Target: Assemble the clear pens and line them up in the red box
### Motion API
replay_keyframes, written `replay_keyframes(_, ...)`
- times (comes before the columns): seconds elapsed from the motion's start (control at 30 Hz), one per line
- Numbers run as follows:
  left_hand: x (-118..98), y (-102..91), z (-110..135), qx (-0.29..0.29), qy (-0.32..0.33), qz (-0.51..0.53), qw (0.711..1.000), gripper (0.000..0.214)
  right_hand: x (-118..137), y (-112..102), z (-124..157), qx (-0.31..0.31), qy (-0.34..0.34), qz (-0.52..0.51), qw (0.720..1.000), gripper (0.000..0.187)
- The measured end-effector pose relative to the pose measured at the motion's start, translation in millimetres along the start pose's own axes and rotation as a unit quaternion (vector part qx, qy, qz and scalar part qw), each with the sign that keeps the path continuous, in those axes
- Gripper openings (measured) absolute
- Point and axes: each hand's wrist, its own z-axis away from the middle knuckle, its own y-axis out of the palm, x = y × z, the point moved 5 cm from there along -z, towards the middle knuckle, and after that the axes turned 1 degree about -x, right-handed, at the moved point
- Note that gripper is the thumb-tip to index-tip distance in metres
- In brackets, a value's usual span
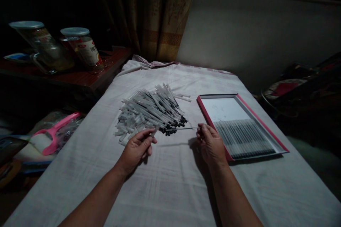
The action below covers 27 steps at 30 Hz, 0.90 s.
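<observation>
My left hand (140, 145) is closed, thumb and fingers pinching a small translucent piece (155, 131) that looks like a pen cap. My right hand (211, 143) pinches the end of a thin pen (183, 128), which points left toward my other hand. The cap and the pen are apart. Just beyond both hands lies a pile of clear pens (151, 104) with dark ends, many pointing toward me. Loose translucent caps (128, 124) are heaped at its left side. By my right hand, a shallow red-edged box (226, 108) holds a neat row of pens (243, 138).
A pale cloth (170, 191) covers the table. Left of it, a dark red side table (106, 67) carries a lidded jar (87, 51) and a glass jug (53, 56). A pink-handled thing (53, 136) lies below on the left. A curtain (165, 17) hangs behind.
</observation>
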Motion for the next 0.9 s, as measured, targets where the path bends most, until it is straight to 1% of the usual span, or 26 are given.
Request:
replay_keyframes(0.03,-2.6,0.2,1.2,0.0,0.041,-0.061,0.997,0.039,0.4,-1.6,2.9,0.002,-0.003,-0.01,1.0,0.045)
replay_keyframes(0.07,-6.5,0.7,2.6,-0.003,0.093,-0.124,0.988,0.033,1.2,-2.9,5.1,0.002,-0.011,-0.015,1.0,0.045)
replay_keyframes(0.13,-14.6,3.3,6.7,-0.005,0.2,-0.23,0.952,0.025,2.5,-5.2,7.3,-0.005,-0.029,-0.018,0.999,0.044)
replay_keyframes(0.17,-17.4,5.0,8.6,-0.003,0.241,-0.264,0.934,0.023,3.0,-6.4,7.4,-0.012,-0.037,-0.018,0.999,0.044)
replay_keyframes(0.23,-20.0,7.7,11.0,0.003,0.288,-0.3,0.91,0.023,3.8,-8.3,6.4,-0.025,-0.049,-0.014,0.998,0.045)
replay_keyframes(0.3,-20.5,8.9,11.7,0.006,0.304,-0.313,0.9,0.023,4.4,-9.2,5.3,-0.029,-0.056,-0.005,0.998,0.044)
replay_keyframes(0.43,-20.6,11.2,12.5,0.017,0.314,-0.326,0.891,0.023,4.5,-8.4,6.4,-0.021,-0.056,0.017,0.998,0.045)
replay_keyframes(0.53,-22.2,13.2,14.5,0.028,0.33,-0.34,0.88,0.023,4.3,-6.0,8.4,-0.002,-0.066,0.037,0.997,0.044)
replay_keyframes(0.6,-23.4,13.9,16.1,0.03,0.342,-0.357,0.869,0.023,4.2,-4.6,8.8,0.016,-0.078,0.057,0.995,0.043)
replay_keyframes(0.67,-23.7,14.9,17.5,0.034,0.352,-0.38,0.855,0.024,4.0,-5.1,8.2,0.021,-0.085,0.072,0.994,0.042)
replay_keyframes(0.77,-21.9,18.9,19.4,0.057,0.361,-0.423,0.829,0.025,4.1,-3.8,9.4,0.028,-0.098,0.104,0.989,0.039)
replay_keyframes(0.83,-20.6,21.4,20.3,0.062,0.364,-0.445,0.816,0.025,3.5,3.0,15.0,0.055,-0.117,0.139,0.982,0.034)
replay_keyframes(0.9,-20.3,23.0,20.9,0.055,0.364,-0.451,0.813,0.025,1.6,16.6,26.3,0.118,-0.152,0.181,0.965,0.027)
